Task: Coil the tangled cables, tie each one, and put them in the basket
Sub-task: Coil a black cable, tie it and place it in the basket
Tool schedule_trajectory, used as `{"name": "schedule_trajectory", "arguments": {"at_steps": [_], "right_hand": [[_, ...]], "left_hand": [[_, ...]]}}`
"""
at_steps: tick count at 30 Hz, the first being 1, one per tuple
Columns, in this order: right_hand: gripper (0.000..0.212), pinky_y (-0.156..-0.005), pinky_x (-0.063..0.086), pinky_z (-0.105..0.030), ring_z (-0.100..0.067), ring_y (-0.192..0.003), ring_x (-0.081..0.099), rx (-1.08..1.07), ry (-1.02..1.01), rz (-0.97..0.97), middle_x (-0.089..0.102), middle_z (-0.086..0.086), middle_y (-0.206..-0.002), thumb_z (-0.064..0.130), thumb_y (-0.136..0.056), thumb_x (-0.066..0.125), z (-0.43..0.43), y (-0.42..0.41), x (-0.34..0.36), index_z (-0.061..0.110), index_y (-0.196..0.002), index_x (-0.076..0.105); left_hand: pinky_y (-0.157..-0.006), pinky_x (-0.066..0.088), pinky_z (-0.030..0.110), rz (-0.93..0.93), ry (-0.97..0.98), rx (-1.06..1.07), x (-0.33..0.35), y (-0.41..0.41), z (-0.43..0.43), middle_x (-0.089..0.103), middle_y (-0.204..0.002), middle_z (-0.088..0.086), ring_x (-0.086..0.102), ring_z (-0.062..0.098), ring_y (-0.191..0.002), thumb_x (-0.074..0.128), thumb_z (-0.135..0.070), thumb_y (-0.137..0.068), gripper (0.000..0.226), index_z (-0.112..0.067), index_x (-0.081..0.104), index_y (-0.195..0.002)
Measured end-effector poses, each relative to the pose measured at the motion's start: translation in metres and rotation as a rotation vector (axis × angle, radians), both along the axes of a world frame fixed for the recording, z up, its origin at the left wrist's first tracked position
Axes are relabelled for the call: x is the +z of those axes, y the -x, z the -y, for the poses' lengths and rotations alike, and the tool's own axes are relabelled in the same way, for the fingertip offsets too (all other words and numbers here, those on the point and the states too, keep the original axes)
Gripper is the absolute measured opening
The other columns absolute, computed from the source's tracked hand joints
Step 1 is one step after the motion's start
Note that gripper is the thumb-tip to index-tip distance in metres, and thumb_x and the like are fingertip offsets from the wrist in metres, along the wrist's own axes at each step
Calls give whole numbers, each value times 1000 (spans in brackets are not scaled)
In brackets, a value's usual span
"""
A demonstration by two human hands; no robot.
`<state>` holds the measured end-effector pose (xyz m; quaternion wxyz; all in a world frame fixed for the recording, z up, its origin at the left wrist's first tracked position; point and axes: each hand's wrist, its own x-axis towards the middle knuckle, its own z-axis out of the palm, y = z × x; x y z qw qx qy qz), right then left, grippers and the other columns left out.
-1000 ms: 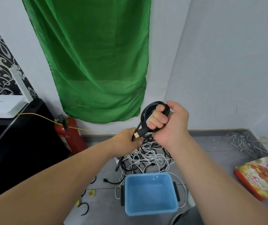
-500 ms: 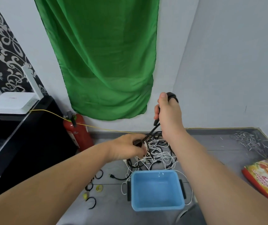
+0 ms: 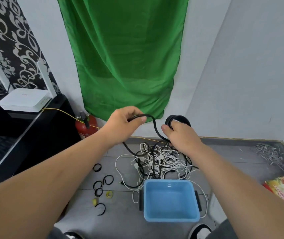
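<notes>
Blue basket (image 3: 171, 219) below the hands shows bare bottom; left hand (image 3: 125, 122) pinches black cable (image 3: 155, 128), right hand (image 3: 182, 137) grips its coil (image 3: 178, 116).

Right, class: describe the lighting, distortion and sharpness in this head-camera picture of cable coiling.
Head view: soft, even light, faint shadows; the wide lens swells both forearms near the bottom edge; a small glare patch inside the blue basket; left hand, right hand and black cable look fairly sharp.

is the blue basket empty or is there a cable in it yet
Empty. Only bare blue floor shows inside the basket; white cables lie outside it; left hand and right hand hold the black cable.
</notes>
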<state>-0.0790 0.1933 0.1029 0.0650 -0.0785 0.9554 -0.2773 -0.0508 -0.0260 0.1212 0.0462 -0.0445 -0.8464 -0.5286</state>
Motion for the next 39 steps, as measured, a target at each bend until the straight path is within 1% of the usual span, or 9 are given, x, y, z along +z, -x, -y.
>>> {"name": "schedule_trajectory", "arguments": {"at_steps": [4, 10, 17, 20, 24, 26, 29, 35, 39], "right_hand": [[41, -67, 53, -38, -32, -55, 66, 40, 279, 209, 67, -9, -57, 41, -106, 47, 1, -4, 6, 10, -81, 56], [48, -45, 25, -27, -16, -36, 25, 78, 820, 547, 30, -2, -42, 45, -106, 42, 10, -18, 39, 13, -71, 51], [45, -43, 22, -29, -15, -33, 17, 44, 1057, 679, 19, 4, -40, 45, -103, 46, -10, -25, 50, 20, -64, 45], [47, -43, 20, -29, -14, -33, 16, -39, 1141, 648, 18, 5, -40, 45, -103, 42, -21, -21, 54, 20, -63, 44], [46, -38, 21, -25, -13, -31, 16, -65, 1342, 666, 17, 5, -38, 43, -102, 39, -28, -14, 57, 20, -63, 41], [45, -38, 22, -25, -14, -30, 16, -43, 1322, 659, 17, 5, -37, 42, -102, 39, -30, -13, 56, 19, -63, 41], [46, -42, 23, -29, -17, -32, 16, 21, 1086, 601, 18, 1, -39, 41, -101, 41, -34, -12, 52, 18, -61, 42], [46, -47, 14, -35, -17, -32, 14, 122, 1036, 692, 17, 1, -38, 41, -100, 39, -37, -13, 51, 18, -61, 39], [45, -45, 15, -34, -17, -32, 14, 132, 1071, 727, 16, 2, -37, 42, -98, 40, -39, -11, 48, 17, -61, 39]], "left_hand": [[-64, 43, 23, -90, -123, 109, 9, 11, -7, 70, -78, 8, 53, 8, -66, 75, -20, -92, 6, -16, 74, -89], [-65, 47, 25, -198, -143, 236, 11, 31, -24, 73, -85, 10, 54, 8, -69, 72, -28, -94, 9, -23, 77, -88], [-58, 41, 37, -5, 212, -63, -28, 43, -40, 42, -61, -2, 35, 11, -57, 53, -42, -102, 41, -6, 65, -87], [-74, 55, 50, 81, 297, -203, -39, 41, -49, 62, -75, 2, 52, 13, -69, 45, -42, -99, 30, -21, 67, -98], [-76, 56, 40, 87, 275, -248, -42, 30, -60, 69, -86, -6, 63, 21, -76, 46, -33, -104, 18, -44, 60, -107], [-69, 51, 40, 87, 173, -205, -39, 27, -65, 61, -73, -8, 53, 16, -66, 51, -31, -103, 19, -44, 62, -96], [-76, 54, 38, 25, 171, -91, -30, 34, -57, 68, -83, -6, 62, 19, -74, 61, -49, -91, 26, -38, 65, -115], [-75, 54, 38, -92, 199, -123, -14, 33, -52, 66, -97, -5, 66, 20, -83, 73, -17, -82, 33, -19, 60, -112], [-84, 54, 27, -199, 259, -238, -11, 34, -57, 54, -120, -7, 61, 16, -97, 71, -13, -83, 69, -36, 49, -144]]}}
